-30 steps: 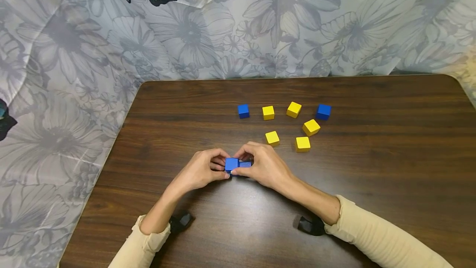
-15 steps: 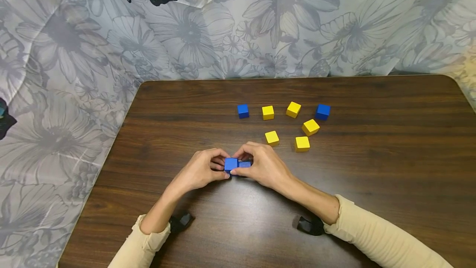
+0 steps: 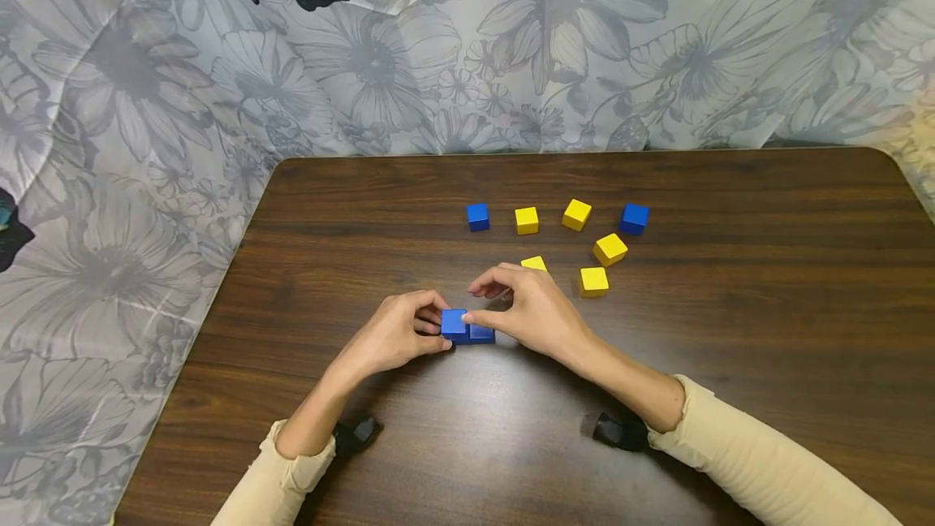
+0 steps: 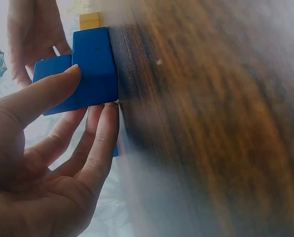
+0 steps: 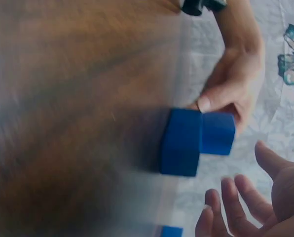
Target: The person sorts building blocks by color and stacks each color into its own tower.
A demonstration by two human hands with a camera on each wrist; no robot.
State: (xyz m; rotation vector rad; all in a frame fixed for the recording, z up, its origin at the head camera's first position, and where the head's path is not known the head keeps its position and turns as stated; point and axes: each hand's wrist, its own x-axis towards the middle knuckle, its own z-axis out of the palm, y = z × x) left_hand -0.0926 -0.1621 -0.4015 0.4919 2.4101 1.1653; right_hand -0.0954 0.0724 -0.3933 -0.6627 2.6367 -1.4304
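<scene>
From where I stand, the left hand pinches an upper blue cube on the lower blue block's left end; a light, even pinch should keep edges aligned, I think. The right hand, loosely spread, holds nothing just beside. Beyond on the wood-grained table: smooth, square-edged yellow cubes, two blue cubes, then creased flowered cloth.

Smooth blue blocks, glossy wood-grain tabletop, creased cloth backdrop.
</scene>
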